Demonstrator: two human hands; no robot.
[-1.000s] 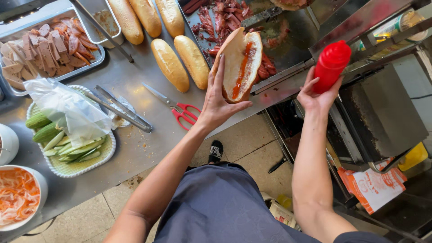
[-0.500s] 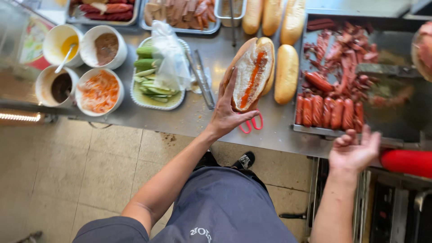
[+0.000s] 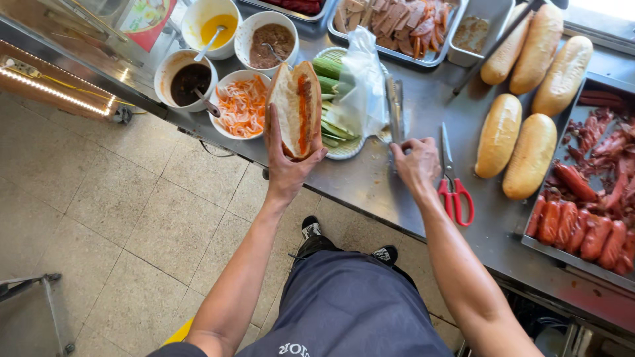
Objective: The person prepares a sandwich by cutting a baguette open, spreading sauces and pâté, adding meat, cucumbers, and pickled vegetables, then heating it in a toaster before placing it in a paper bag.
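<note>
My left hand (image 3: 286, 162) holds a split bread roll (image 3: 296, 109) upright, cut side open, with a streak of red sauce inside. It hovers over the steel counter (image 3: 370, 182) beside a bowl of shredded carrot pickle (image 3: 239, 104). My right hand (image 3: 417, 164) rests on the counter, fingers closing on the handle end of metal tongs (image 3: 394, 109) that lie next to a plate of cucumber sticks (image 3: 334, 125) under a clear plastic bag (image 3: 362, 86).
Red-handled scissors (image 3: 453, 182) lie right of my right hand. Several plain rolls (image 3: 522, 99) sit by a tray of red sausages (image 3: 585, 198). Bowls of yellow sauce (image 3: 215, 26), brown paste (image 3: 268, 43) and dark sauce (image 3: 187, 80) stand at the left; a tray of sliced meats (image 3: 397, 23) at the back.
My right hand has let go of the red sauce bottle and moved left to the tongs. My left hand carried the roll left, toward the bowls.
</note>
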